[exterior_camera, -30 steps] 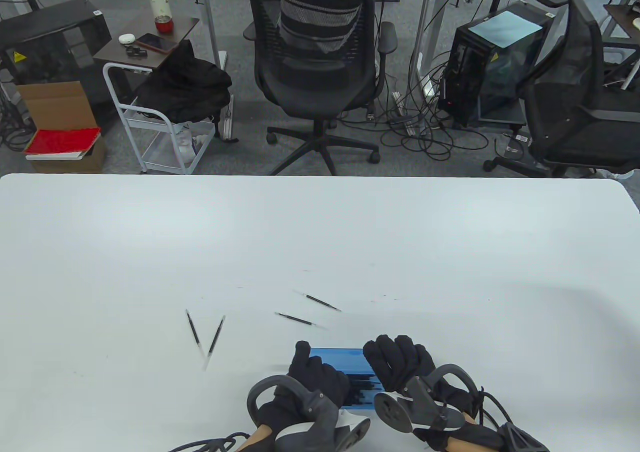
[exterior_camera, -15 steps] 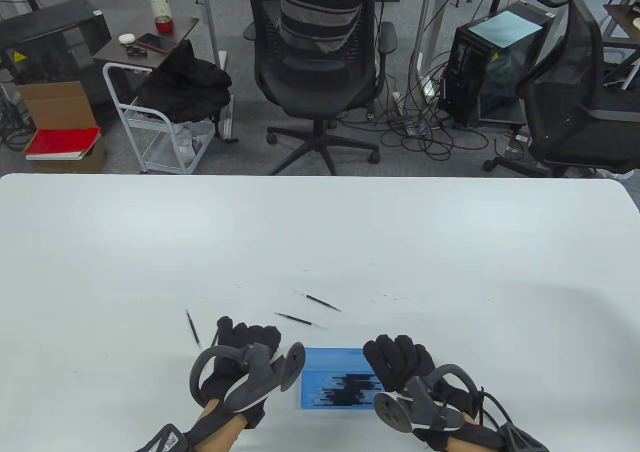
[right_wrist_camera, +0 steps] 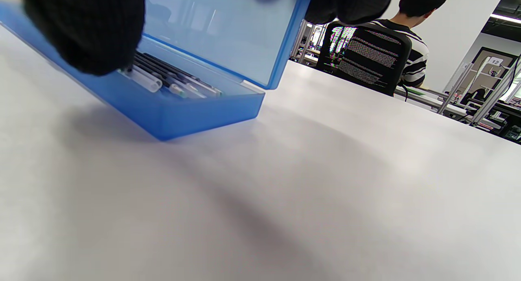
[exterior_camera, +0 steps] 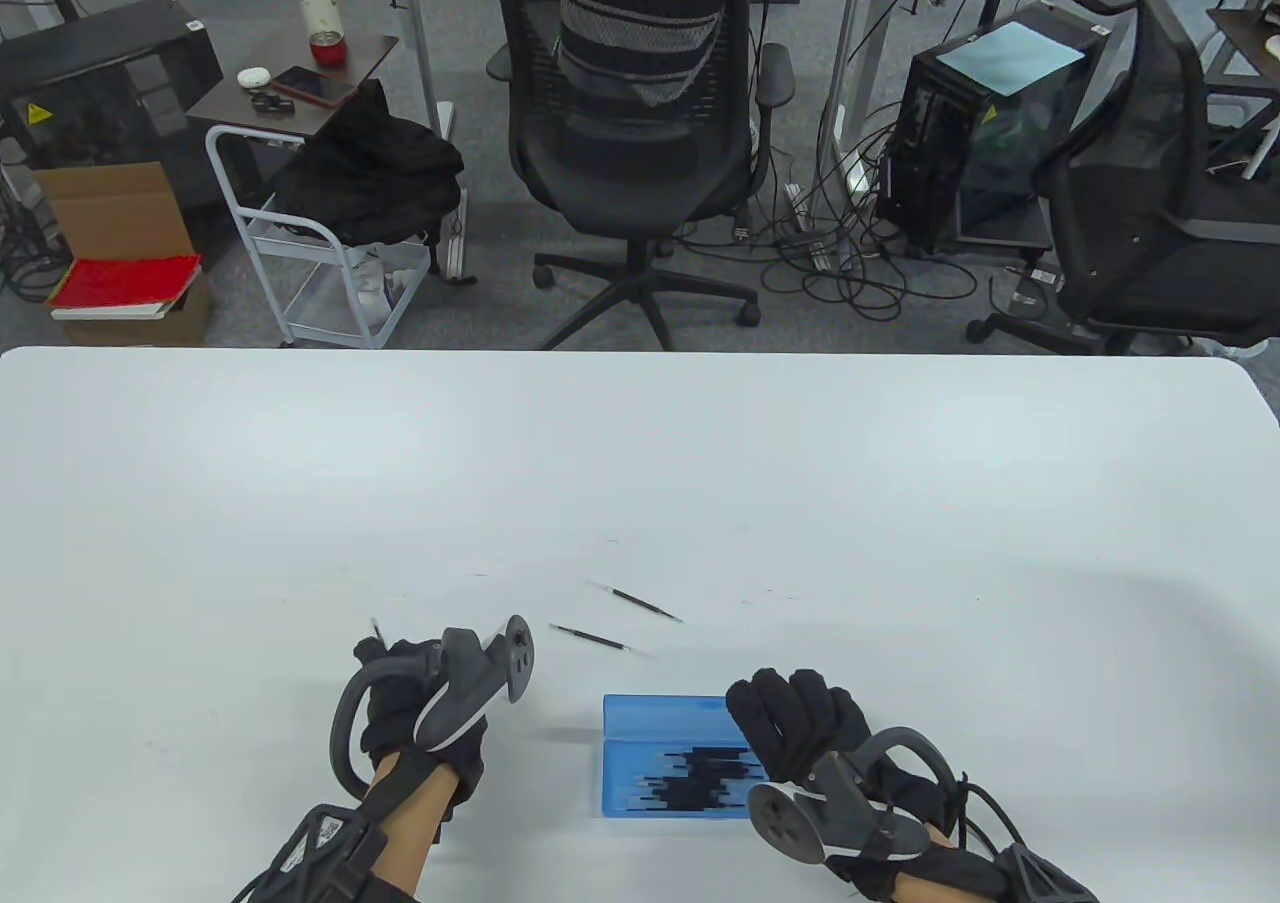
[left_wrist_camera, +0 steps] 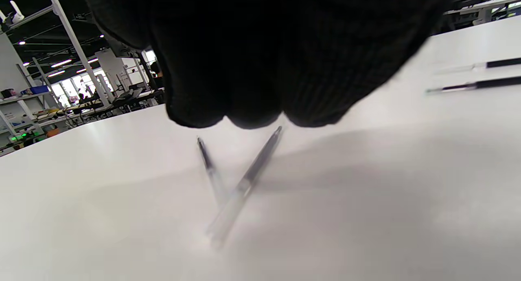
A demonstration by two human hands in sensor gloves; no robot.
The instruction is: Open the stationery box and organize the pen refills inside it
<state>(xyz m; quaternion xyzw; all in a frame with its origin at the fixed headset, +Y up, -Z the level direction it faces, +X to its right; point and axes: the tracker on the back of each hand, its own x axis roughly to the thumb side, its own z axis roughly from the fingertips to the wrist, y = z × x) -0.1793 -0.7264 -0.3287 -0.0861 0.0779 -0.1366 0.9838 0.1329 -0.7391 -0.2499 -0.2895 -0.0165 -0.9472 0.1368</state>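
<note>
The blue stationery box (exterior_camera: pixel 650 743) lies open near the table's front edge, with several dark pen refills (exterior_camera: pixel 700 778) inside. My right hand (exterior_camera: pixel 795 718) grips the box's right end; in the right wrist view the thumb (right_wrist_camera: pixel 85 32) is over the tray and the fingers (right_wrist_camera: pixel 350 2) hold the raised lid (right_wrist_camera: pixel 228 32). My left hand (exterior_camera: pixel 395 683) hovers left of the box over two loose refills (left_wrist_camera: pixel 244 183) that form a V; its fingertips (left_wrist_camera: pixel 252 106) hang just above their far ends, gripping nothing. Two more refills (exterior_camera: pixel 633 600) (exterior_camera: pixel 590 637) lie beyond the box.
The white table (exterior_camera: pixel 640 463) stretches wide beyond the hands. Past its far edge stand office chairs (exterior_camera: pixel 635 133), a computer tower (exterior_camera: pixel 985 123) and a small cart (exterior_camera: pixel 330 243). A seated person (right_wrist_camera: pixel 415 24) shows behind one chair.
My left hand let go of the box's left end and moved left, now covering the two refills there. The box and the right hand have stayed put.
</note>
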